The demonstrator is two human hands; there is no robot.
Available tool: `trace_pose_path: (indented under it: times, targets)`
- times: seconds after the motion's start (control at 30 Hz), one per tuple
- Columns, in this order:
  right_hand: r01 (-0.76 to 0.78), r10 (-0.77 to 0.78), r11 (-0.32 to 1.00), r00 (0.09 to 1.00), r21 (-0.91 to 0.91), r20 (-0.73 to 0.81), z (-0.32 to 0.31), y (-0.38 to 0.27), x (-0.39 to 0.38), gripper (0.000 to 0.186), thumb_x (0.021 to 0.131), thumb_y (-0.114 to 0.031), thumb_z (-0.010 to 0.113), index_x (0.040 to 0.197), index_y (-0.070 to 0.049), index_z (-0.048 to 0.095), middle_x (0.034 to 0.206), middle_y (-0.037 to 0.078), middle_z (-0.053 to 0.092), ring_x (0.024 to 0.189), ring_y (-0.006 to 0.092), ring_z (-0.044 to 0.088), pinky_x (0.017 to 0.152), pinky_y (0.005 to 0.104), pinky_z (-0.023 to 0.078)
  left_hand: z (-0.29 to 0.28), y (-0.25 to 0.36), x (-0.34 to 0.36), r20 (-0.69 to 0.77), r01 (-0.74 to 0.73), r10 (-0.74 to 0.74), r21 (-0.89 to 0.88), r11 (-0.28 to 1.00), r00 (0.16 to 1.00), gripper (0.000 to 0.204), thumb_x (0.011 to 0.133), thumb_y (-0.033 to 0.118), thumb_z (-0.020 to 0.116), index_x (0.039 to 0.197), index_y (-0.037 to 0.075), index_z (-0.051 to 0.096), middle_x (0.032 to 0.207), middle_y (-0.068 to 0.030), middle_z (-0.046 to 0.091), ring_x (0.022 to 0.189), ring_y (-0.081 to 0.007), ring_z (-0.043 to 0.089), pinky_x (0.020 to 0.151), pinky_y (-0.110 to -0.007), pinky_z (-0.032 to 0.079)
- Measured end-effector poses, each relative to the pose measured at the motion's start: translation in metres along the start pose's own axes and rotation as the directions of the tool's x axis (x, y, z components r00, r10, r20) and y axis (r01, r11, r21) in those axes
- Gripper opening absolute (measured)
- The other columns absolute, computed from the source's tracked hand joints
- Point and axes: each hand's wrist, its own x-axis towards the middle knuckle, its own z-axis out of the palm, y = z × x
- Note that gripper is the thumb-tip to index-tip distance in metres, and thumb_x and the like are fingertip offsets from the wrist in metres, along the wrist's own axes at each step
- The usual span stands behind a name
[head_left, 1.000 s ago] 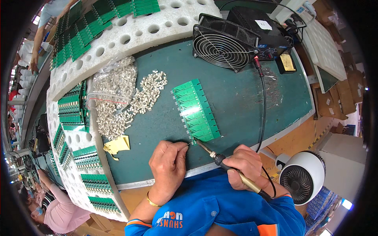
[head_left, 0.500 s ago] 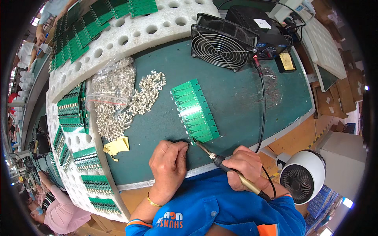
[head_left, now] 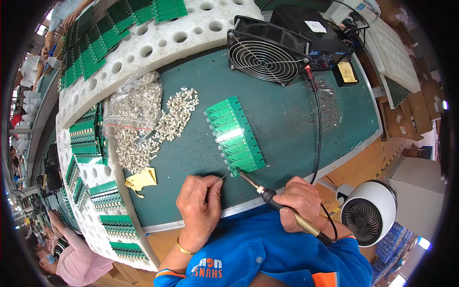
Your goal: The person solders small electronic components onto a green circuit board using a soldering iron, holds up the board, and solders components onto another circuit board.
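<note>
A green circuit board panel [head_left: 234, 136] lies on the dark green table mat, with small metal parts along its left edge. In my right hand [head_left: 300, 201] is a soldering iron [head_left: 267, 195], its tip at the panel's near left corner. My left hand [head_left: 200, 198] is closed, thumb and forefinger pinching a thin solder wire [head_left: 223, 177] that points at the same corner. Only a short end of the wire shows beyond the fingertips. To the left, a heap of small silvery connectors [head_left: 179, 115] spills beside a clear plastic bag [head_left: 136, 107] full of them.
White foam trays [head_left: 129, 60] holding green boards border the left and far sides. A black fan [head_left: 267, 55] stands at the back beside a black soldering station [head_left: 325, 50]. Its cable [head_left: 318, 129] runs down the right. A yellow scrap [head_left: 142, 180] lies left; a white fan [head_left: 368, 215] stands right.
My left hand has drawn back slightly left and down from the panel's corner, so the wire end shows more. The iron's tip stays at the corner; the view has shifted a little.
</note>
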Motion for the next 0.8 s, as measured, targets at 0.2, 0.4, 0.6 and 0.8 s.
trace_pose_path:
  times: [0.2,0.4,0.6,0.8]
  targets:
    - [-0.008,0.008,1.000,1.000,-0.004,-0.018,-0.0008,0.0011,-0.0015,0.015,0.091,-0.016,0.065,0.095,-0.002,0.064,0.066,0.007,0.062,0.051,0.0217,0.057,0.052,0.0339,0.045,-0.0017,-0.0020,-0.0002,0.031,-0.050,0.048,0.072,0.996,0.998,0.014,0.078,-0.002,0.077,0.081,0.002,0.064,0.073,-0.0080,0.059,0.067,-0.0222,0.057,0.062,-0.032,0.046]
    - [-0.017,0.017,1.000,1.000,0.007,-0.017,-0.0022,-0.0001,-0.0014,0.016,0.091,-0.017,0.065,0.092,-0.002,0.063,0.068,0.009,0.064,0.051,0.0227,0.057,0.053,0.0344,0.046,0.0007,-0.0016,-0.0076,0.030,0.021,-0.021,0.004,1.000,0.999,0.014,0.078,-0.001,0.079,0.080,0.002,0.065,0.073,-0.0072,0.059,0.061,-0.0170,0.055,0.055,-0.029,0.044]
    - [-0.031,0.032,0.999,0.999,0.021,-0.028,-0.0009,0.0010,-0.0029,0.015,0.092,-0.016,0.064,0.091,-0.001,0.062,0.069,0.010,0.065,0.052,0.0235,0.058,0.053,0.0350,0.046,0.0050,-0.0029,-0.0084,0.019,0.020,-0.020,-0.009,1.000,1.000,0.015,0.077,-0.002,0.079,0.080,0.002,0.065,0.073,-0.0070,0.059,0.060,-0.0159,0.055,0.054,-0.028,0.044]
    - [-0.028,0.029,0.999,0.999,0.037,-0.032,-0.0003,-0.0001,-0.0049,0.014,0.091,-0.013,0.065,0.091,0.001,0.062,0.069,0.011,0.065,0.053,0.0244,0.058,0.053,0.0354,0.046,0.0058,-0.0024,-0.0087,0.016,0.010,-0.009,-0.016,1.000,1.000,0.014,0.077,-0.002,0.079,0.080,0.002,0.066,0.073,-0.0074,0.060,0.061,-0.0159,0.056,0.055,-0.028,0.045]
